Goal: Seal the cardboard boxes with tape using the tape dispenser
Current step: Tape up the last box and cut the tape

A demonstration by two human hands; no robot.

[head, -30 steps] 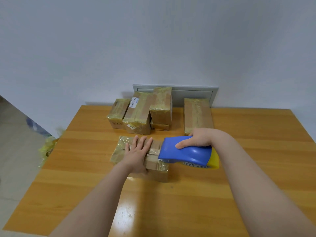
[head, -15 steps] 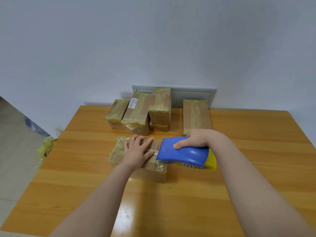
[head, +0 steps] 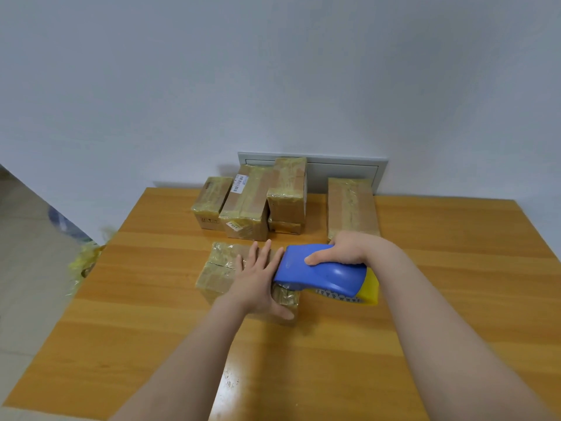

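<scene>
A wooden table [head: 455,268] with a glossy top stands against the wall [head: 273,71]. Along its far edge sit taped boxes: a small box [head: 211,202] at the left, a labelled box [head: 246,208] touching it, a flat box [head: 285,228] just beside that (it carries an upper box [head: 288,186]), and, apart to the right, a long box [head: 352,208]. Nearer the middle lies a near box [head: 218,278], wrapped in tape.

1 wooden table [head: 455,299], orange-brown, glossy plank top. 1 pale wall [head: 273,71] behind it. 1 grey panel [head: 343,177] set low in the wall. Light floor [head: 24,268], left. 1 crumpled yellow heap [head: 83,262] beside the table's left edge; 1 blurred blue object [head: 62,221] beyond.
</scene>
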